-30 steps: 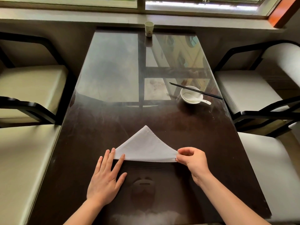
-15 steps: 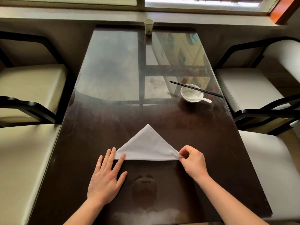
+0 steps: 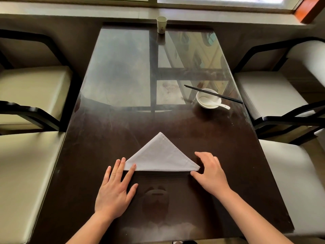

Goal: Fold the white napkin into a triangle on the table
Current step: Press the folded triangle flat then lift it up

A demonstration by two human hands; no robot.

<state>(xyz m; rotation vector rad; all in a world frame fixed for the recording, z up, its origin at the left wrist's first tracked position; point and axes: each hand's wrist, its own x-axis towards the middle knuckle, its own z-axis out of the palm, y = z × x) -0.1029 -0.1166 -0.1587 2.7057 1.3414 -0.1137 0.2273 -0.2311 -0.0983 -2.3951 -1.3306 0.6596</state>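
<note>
the left hand lay flat with straight fingers, its fingertips pressing the left corner of the white cloth napkin onto the table. the right hand was open and relaxed, thumb and fingers spread either side of the right corner without pinching it.

the napkin lay as a flat triangle at the near middle of the dark glossy table, long folded edge nearest the person, apex pointing far. the fold looked essentially made. finishing it well would mean pinning the left corner while smoothing along the near crease, hemmed edges matched.

the cloth seemed thin, matte and limp, and the tabletop slick and reflective, so it could slide. far right sat a round white ceramic bowl holding a white spoon, with black chopsticks across its rim. a small paper cup stood at the far edge.
</note>
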